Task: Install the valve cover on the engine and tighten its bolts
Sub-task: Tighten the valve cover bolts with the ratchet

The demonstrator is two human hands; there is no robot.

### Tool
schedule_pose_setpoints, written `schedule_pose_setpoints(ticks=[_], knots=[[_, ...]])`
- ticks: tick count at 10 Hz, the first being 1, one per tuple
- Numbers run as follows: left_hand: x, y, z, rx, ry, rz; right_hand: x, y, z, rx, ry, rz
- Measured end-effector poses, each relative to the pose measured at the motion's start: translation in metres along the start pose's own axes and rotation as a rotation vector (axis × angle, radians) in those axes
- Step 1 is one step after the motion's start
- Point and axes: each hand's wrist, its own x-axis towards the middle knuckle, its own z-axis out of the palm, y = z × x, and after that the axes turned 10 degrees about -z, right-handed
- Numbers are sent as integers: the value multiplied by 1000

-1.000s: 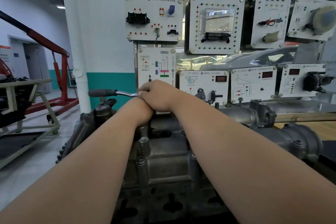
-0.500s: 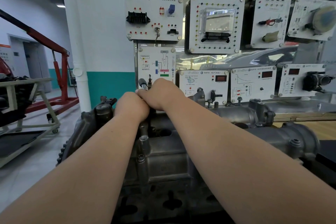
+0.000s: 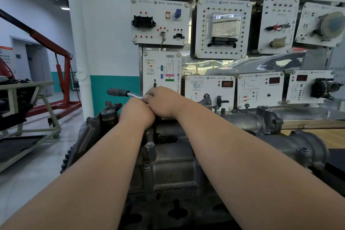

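Note:
A dark grey metal valve cover (image 3: 171,166) lies on the engine (image 3: 291,142) in front of me, with bolts along its left edge. At its far end both hands are bunched together over one spot. My right hand (image 3: 164,101) grips the shaft of a ratchet wrench (image 3: 121,93), whose black handle sticks out to the left. My left hand (image 3: 137,112) is closed just below and against the right hand, over the wrench head, which is hidden. The bolt under the hands is hidden too.
A wall of white training panels (image 3: 222,28) with sensors and displays stands right behind the engine. A white pipe (image 3: 80,43) runs down the wall at left. A red engine hoist (image 3: 61,73) and a grey wheeled stand (image 3: 33,110) occupy the floor on the left.
The wrench handle pointed left a second ago, swung away toward the wall half a second ago, and now points left again. Both hands stayed over the same spot.

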Motion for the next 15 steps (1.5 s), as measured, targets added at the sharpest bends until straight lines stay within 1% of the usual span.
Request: schedule_pose_setpoints(ticks=[1, 2, 3, 5, 6, 8, 9, 10, 11, 12, 14, 15], knots=[[7, -1, 5, 66, 29, 55, 0, 0, -1, 5, 12, -24], [6, 0, 6, 111, 43, 65, 2, 4, 0, -19, 21, -9], [4, 2, 5, 147, 68, 67, 6, 11, 2, -35, 88, 32], [5, 3, 8, 166, 85, 54, 12, 15, 6, -75, 145, 103], [7, 1, 8, 136, 73, 23, 9, 14, 5, -51, 150, 108], [6, 0, 8, 169, 74, 71, 1, 8, 0, 3, 37, -2], [5, 1, 6, 266, 79, 145, 0, 9, -1, 59, 53, -18], [7, 0, 7, 258, 51, 170, 3, 13, 0, 18, 84, -10], [8, 0, 7, 200, 33, 141, 8, 18, 3, -64, 117, 49], [5, 0, 6, 195, 32, 127, 11, 20, 4, -92, 143, 92], [4, 0, 4, 205, 1, 137, 10, 20, 5, -102, 151, 87], [2, 1, 3, 144, 12, 132, 7, 19, 5, -99, 153, 75]])
